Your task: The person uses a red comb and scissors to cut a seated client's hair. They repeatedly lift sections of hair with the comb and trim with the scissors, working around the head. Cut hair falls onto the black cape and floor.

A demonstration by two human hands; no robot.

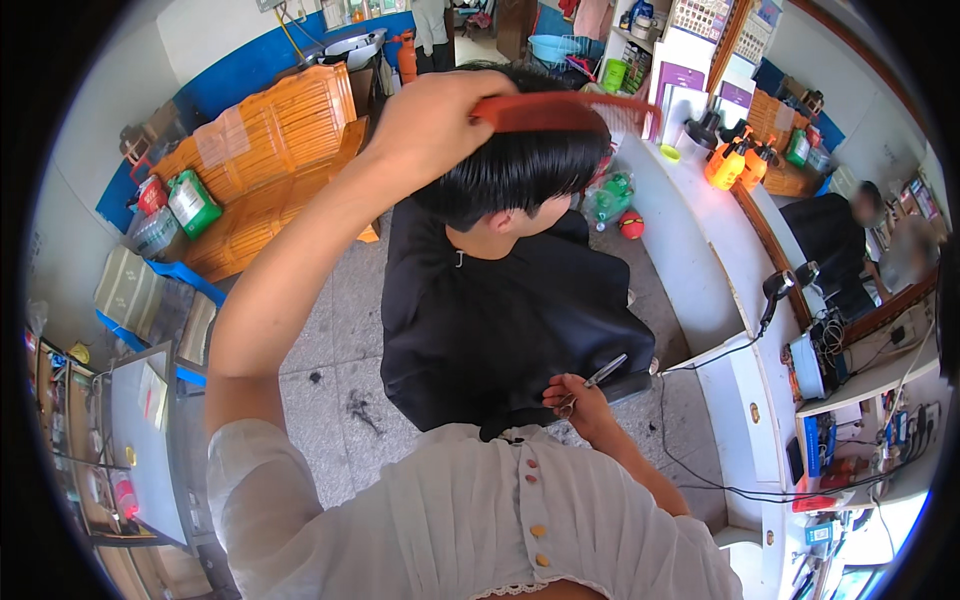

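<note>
A seated person with short, wet-looking black hair point(520, 165) faces right, covered by a black barber cape point(510, 310). Above the head, my left hand point(435, 115) is closed around the handle end of a red comb point(545, 112), whose teeth end points right over the hair. Whether the teeth touch the hair I cannot tell. Low by the cape's front edge, my right hand point(580, 405) grips a pair of scissors point(607, 370) by the finger rings. The blades point up and right, away from the hair, and look closed.
On the right, a white counter point(690, 250) runs below a mirror, bearing orange spray bottles point(728, 160) and a hair dryer point(778, 290). Black cables point(730, 490) hang from it. A wooden bench point(270, 140) and a blue chair point(150, 300) stand left. Hair clippings point(365, 410) lie on the tiles.
</note>
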